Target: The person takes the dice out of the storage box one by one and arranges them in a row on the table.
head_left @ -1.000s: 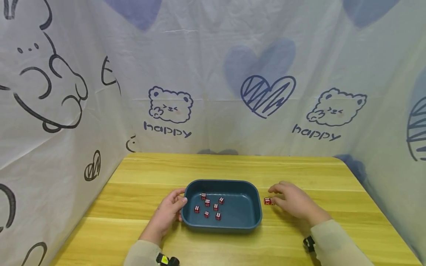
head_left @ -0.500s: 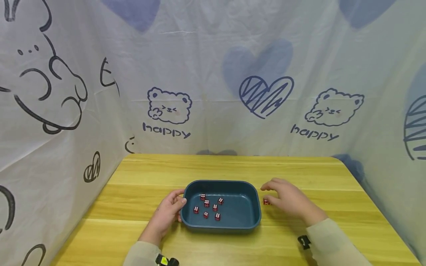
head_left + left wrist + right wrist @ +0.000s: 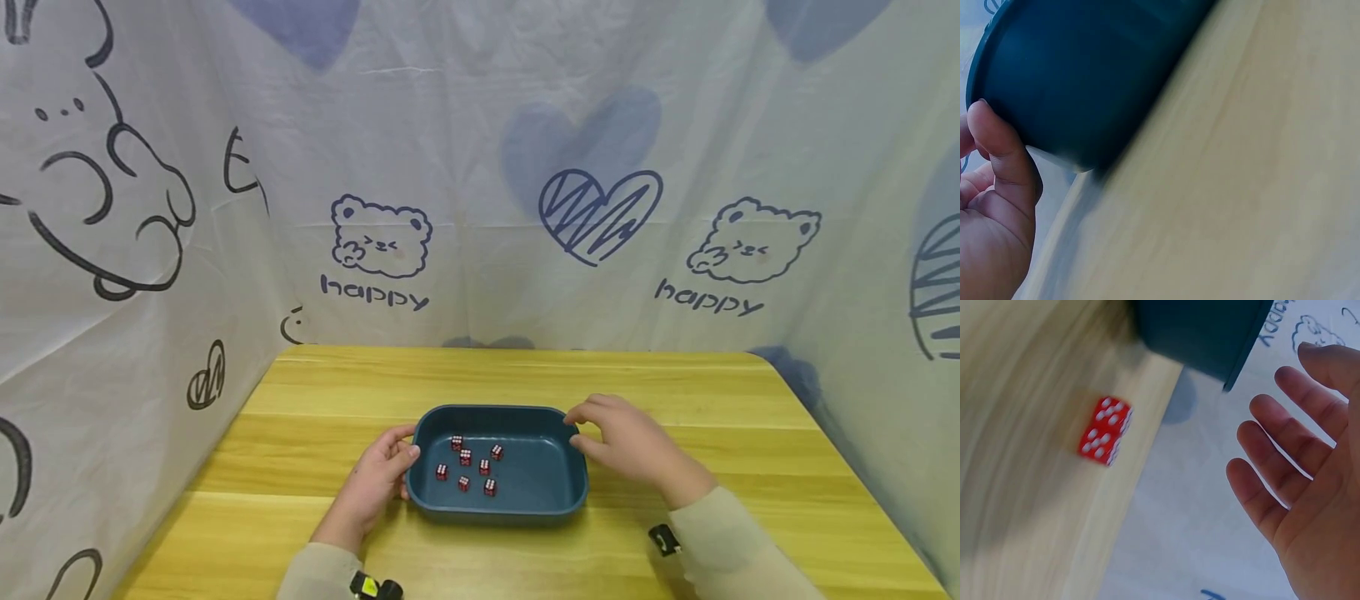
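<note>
My left hand point(image 3: 375, 475) grips the left end of a dark teal rectangular tray point(image 3: 540, 479), its thumb on the rim; the left wrist view shows that thumb point(image 3: 994, 128) against the tray wall point(image 3: 1085, 69). Inside the tray, several red dice point(image 3: 484, 467) with white pips lie scattered over the left half. My right hand point(image 3: 637, 450) hovers at the tray's right rim, thumb and fingers apart. In the right wrist view the hand's fingers point(image 3: 1282, 453) are spread and hold nothing. Two red dice point(image 3: 1099, 445) sit side by side on the table there, hidden by the hand in the head view.
The tray stands on a yellow wood-grain table point(image 3: 300, 417). A pale printed curtain point(image 3: 480, 275) with bears and hearts hangs behind it and along both sides.
My right hand has moved left, from beside the dice on the table to the tray's right rim. My left hand and the dice in the tray have stayed put.
</note>
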Tool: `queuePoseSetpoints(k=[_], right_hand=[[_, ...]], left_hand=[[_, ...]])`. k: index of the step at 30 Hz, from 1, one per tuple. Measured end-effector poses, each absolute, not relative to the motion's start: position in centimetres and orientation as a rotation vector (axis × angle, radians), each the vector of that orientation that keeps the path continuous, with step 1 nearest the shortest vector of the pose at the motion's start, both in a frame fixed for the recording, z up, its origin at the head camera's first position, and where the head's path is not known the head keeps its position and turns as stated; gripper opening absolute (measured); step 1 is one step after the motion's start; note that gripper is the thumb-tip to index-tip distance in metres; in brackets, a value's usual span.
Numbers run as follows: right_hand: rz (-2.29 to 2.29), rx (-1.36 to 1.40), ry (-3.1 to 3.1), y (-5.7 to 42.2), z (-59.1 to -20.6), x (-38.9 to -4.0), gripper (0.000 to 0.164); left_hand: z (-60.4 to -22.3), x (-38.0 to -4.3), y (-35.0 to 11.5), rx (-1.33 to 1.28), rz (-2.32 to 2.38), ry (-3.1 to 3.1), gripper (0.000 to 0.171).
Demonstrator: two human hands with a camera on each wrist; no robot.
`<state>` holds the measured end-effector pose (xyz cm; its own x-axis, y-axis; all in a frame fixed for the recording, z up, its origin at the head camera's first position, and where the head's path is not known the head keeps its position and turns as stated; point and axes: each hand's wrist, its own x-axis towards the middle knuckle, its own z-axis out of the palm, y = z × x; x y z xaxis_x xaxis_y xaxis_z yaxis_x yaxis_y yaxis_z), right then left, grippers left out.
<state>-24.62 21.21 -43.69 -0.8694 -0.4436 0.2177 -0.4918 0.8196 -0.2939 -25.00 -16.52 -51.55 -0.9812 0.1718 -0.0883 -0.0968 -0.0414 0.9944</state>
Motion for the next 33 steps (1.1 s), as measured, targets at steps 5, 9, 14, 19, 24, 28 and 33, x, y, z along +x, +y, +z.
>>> queuePoseSetpoints(k=[5, 9, 14, 19, 24, 28, 33], right_hand=[[0.511, 0.724, -2.892, 19.4, -43.0, -24.6, 0.026], [0.494, 0.759, -2.895, 18.2, -42.6, -24.5, 0.026], [0.457, 0.835, -2.927, 16.6, -42.1, -24.5, 0.026], [0.378, 0.946, -2.995, 14.5, -40.4, -25.0, 0.025], [0.217, 1.090, -3.053, 12.2, -39.4, -26.7, 0.026], [0.185, 1.100, -3.117, 10.6, -39.8, -28.5, 0.025], [0.140, 1.041, -3.193, 9.5, -41.3, -30.3, 0.020]], left_hand=[[-51.6, -25.0, -16.4, 0.076, 2.144, 2.034, 0.040], [-51.5, -25.0, -16.4, 0.077, 2.145, 2.031, 0.040], [-51.4, -25.0, -16.3, 0.082, 2.140, 2.025, 0.041], [-51.2, -25.0, -16.4, 0.073, 2.136, 2.036, 0.041], [-51.2, -25.0, -16.7, 0.081, 2.134, 2.051, 0.041], [-51.3, -25.0, -16.7, 0.092, 2.129, 2.056, 0.041], [-51.3, -25.0, -16.7, 0.113, 2.118, 2.043, 0.042]])
